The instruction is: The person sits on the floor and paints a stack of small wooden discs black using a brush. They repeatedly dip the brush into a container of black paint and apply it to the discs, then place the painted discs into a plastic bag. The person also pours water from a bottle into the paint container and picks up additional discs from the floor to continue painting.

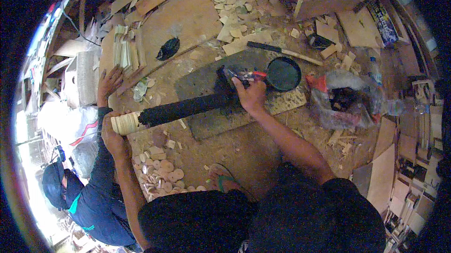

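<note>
A long roll of stacked round wooden discs (188, 111), coated black over most of its length, slants across the middle. Its bare pale end (125, 124) is at the left, where my left hand (112, 136) is closed around it. My right hand (251, 94) grips a paintbrush (257, 74) with a red handle, beyond the roll's far right end. The brush's dark bristles point left, over a black-stained board (202, 76). Just right of that hand stands a round tub (283, 74) of dark liquid.
A half-black stick (282, 51) lies behind the tub. Clear plastic bags (347, 100) sit at right. Loose wooden discs (162, 173) lie near my sandalled foot (223, 178). At left, a co-worker's hand (110, 83) is beside stacked pale wood pieces (126, 48). Scraps litter the ground.
</note>
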